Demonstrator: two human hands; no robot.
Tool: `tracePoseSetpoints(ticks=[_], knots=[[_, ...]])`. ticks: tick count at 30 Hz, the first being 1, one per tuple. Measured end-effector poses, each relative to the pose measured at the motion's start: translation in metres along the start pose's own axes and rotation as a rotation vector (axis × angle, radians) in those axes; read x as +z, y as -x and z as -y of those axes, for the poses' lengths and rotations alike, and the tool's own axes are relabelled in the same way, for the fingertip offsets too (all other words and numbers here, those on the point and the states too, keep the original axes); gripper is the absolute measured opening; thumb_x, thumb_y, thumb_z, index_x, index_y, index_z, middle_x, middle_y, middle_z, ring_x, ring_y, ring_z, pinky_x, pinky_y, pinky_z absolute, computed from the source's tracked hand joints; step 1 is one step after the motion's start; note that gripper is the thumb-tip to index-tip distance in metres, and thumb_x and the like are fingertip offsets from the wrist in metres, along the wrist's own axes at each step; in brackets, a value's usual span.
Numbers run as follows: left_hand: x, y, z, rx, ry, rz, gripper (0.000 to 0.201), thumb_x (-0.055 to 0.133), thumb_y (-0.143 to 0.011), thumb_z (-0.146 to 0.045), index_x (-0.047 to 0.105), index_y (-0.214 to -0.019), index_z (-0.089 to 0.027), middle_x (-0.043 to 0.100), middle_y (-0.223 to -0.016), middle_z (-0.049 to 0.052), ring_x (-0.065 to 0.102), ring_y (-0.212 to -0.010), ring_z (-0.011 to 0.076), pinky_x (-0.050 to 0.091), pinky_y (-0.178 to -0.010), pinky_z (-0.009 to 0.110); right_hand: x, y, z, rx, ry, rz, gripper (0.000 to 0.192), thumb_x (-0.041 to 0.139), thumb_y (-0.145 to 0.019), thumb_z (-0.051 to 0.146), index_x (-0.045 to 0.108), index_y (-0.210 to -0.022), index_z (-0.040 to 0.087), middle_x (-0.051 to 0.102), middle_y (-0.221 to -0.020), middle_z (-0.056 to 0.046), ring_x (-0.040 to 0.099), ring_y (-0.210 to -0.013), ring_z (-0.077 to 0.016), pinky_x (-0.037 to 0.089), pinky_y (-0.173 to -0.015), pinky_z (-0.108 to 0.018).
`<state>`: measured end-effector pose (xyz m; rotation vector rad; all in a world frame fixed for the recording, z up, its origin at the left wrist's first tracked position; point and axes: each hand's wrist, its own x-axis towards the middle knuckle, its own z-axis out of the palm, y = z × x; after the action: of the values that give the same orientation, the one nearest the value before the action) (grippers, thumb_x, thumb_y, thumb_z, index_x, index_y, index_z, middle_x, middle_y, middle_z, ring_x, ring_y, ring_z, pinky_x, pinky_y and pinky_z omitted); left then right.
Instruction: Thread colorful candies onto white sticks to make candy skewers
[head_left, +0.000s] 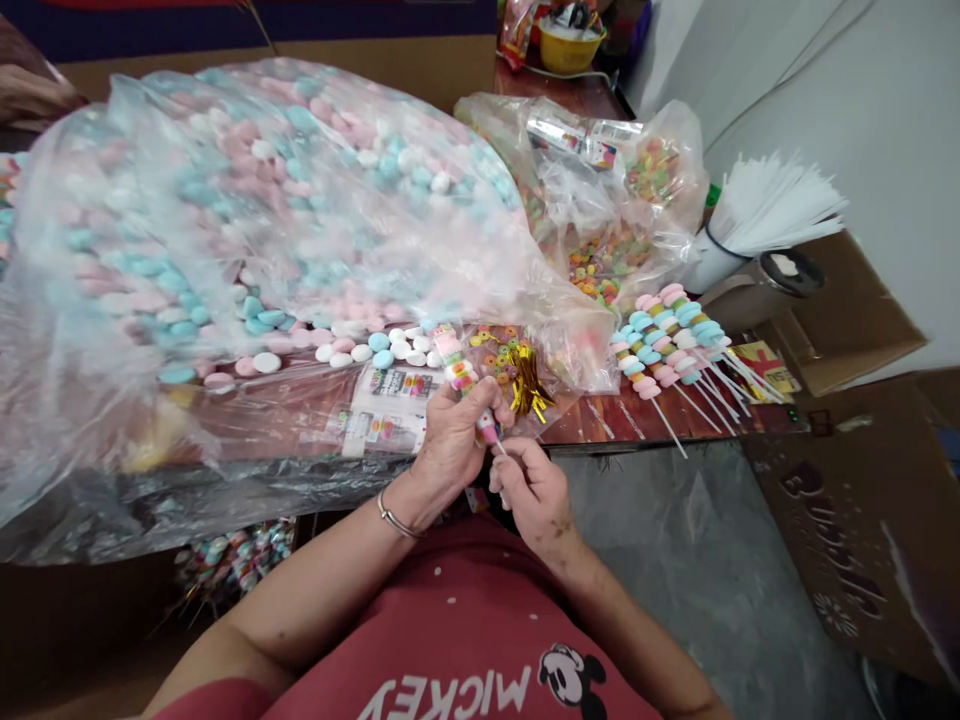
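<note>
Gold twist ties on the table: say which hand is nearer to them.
Left. The left hand sits just beside the gold twist ties, gripping a candy skewer. The right hand is lower, toward the body, at the skewer's stick end.

Our two forearms bare, angled in from lower left and lower right, meeting at frame centre just above our lap. Our left hand (pixel 450 435) curled, back of hand toward us, fingers bunched and pinched at top, thumb toward right. Thin bangle around our left wrist. Our right hand (pixel 531 490) just beside and slightly below left one, knuckles up, fingers folded inward, fingertips pinched near left thumb. Both our wrists bent slightly inward. Hands nearly touching at fingertips.
</note>
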<state>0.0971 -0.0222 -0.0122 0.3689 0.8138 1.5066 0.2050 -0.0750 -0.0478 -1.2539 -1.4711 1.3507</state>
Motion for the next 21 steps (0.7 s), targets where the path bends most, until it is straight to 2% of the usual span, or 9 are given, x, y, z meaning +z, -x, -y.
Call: tracePoseSetpoints(ticks=[4, 8, 10, 12, 15, 16, 18, 20, 21], knots=[[0.000, -0.004, -0.004, 0.048, -0.009, 0.015, 0.033, 0.083, -0.065, -0.033, 0.055, -0.072, -0.018, 0.050, -0.054, -0.007, 0.047, -0.047, 0.0069, 0.041, -0.050, 0.021, -0.005, 0.005, -0.002, -0.024, 0.086, -0.013, 0.027, 0.045, -0.094, 0.039, 0.057, -0.078, 0.021, 0.048, -0.053, 0.006, 0.044, -0.048, -0.0082, 0.037, -0.051, -0.021], [0.001, 0.011, 0.010, -0.007, -0.200, 0.107, 0.036, 0.068, -0.081, -0.042, 0.053, -0.059, -0.018, 0.049, -0.050, -0.003, 0.049, -0.049, 0.0103, 0.045, -0.054, 0.025, 0.004, 0.000, 0.001, -0.023, 0.003, -0.093, 0.031, 0.045, -0.094, 0.042, 0.055, -0.074, 0.020, 0.044, -0.052, 0.006, 0.039, -0.047, -0.0079, 0.034, -0.047, -0.021], [-0.003, 0.019, 0.016, 0.033, -0.335, 0.132, 0.036, 0.059, -0.088, -0.044, 0.059, -0.062, -0.018, 0.056, -0.058, 0.000, 0.055, -0.058, 0.0129, 0.048, -0.063, 0.027, 0.007, -0.002, 0.004, -0.010, -0.039, -0.104, 0.032, 0.043, -0.094, 0.042, 0.055, -0.074, 0.020, 0.043, -0.053, 0.006, 0.037, -0.046, -0.0078, 0.032, -0.045, -0.021], [-0.009, 0.022, 0.017, 0.116, -0.457, 0.148, 0.033, 0.055, -0.091, -0.043, 0.063, -0.071, -0.019, 0.064, -0.072, 0.002, 0.059, -0.070, 0.0149, 0.048, -0.074, 0.027, 0.005, -0.004, 0.007, -0.035, -0.011, -0.059, 0.032, 0.041, -0.095, 0.040, 0.054, -0.073, 0.020, 0.043, -0.053, 0.005, 0.037, -0.046, -0.0078, 0.032, -0.045, -0.021], [-0.019, 0.023, 0.011, 0.157, -0.616, 0.168, 0.029, 0.053, -0.091, -0.040, 0.064, -0.074, -0.019, 0.065, -0.083, 0.003, 0.059, -0.080, 0.0159, 0.046, -0.081, 0.027, -0.011, -0.007, 0.017, -0.172, 0.174, 0.039, 0.028, 0.044, -0.094, 0.032, 0.057, -0.072, 0.020, 0.048, -0.054, 0.005, 0.043, -0.048, -0.0085, 0.037, -0.050, -0.021], [-0.021, 0.024, 0.009, 0.146, -0.653, 0.166, 0.029, 0.052, -0.092, -0.039, 0.063, -0.073, -0.019, 0.064, -0.081, 0.002, 0.058, -0.080, 0.0159, 0.046, -0.080, 0.027, -0.018, -0.009, 0.021, -0.230, 0.245, 0.022, 0.025, 0.045, -0.093, 0.030, 0.060, -0.076, 0.020, 0.053, -0.058, 0.003, 0.048, -0.051, -0.0094, 0.041, -0.054, -0.022], [-0.024, 0.026, 0.005, 0.102, -0.733, 0.156, 0.032, 0.049, -0.092, -0.039, 0.059, -0.070, -0.018, 0.060, -0.073, 0.001, 0.056, -0.075, 0.0157, 0.046, -0.077, 0.027, -0.029, -0.012, 0.031, -0.350, 0.371, -0.101, 0.021, 0.046, -0.093, 0.029, 0.064, -0.091, 0.019, 0.064, -0.077, -0.002, 0.058, -0.068, -0.0133, 0.047, -0.067, -0.025], [-0.024, 0.030, 0.005, 0.091, -0.835, 0.175, 0.035, 0.045, -0.093, -0.040, 0.056, -0.068, -0.018, 0.058, -0.068, 0.001, 0.054, -0.068, 0.0155, 0.047, -0.069, 0.028, -0.034, -0.015, 0.039, -0.467, 0.510, -0.161, 0.024, 0.048, -0.093, 0.033, 0.064, -0.102, 0.018, 0.066, -0.094, -0.008, 0.059, -0.086, -0.0193, 0.048, -0.080, -0.033], [-0.024, 0.032, 0.006, 0.110, -0.906, 0.201, 0.035, 0.042, -0.093, -0.039, 0.055, -0.069, -0.017, 0.058, -0.067, 0.002, 0.053, -0.065, 0.0156, 0.047, -0.066, 0.028, -0.035, -0.017, 0.041, -0.512, 0.576, -0.143, 0.026, 0.049, -0.093, 0.035, 0.064, -0.102, 0.016, 0.065, -0.096, -0.010, 0.057, -0.090, -0.0216, 0.047, -0.083, -0.036]])
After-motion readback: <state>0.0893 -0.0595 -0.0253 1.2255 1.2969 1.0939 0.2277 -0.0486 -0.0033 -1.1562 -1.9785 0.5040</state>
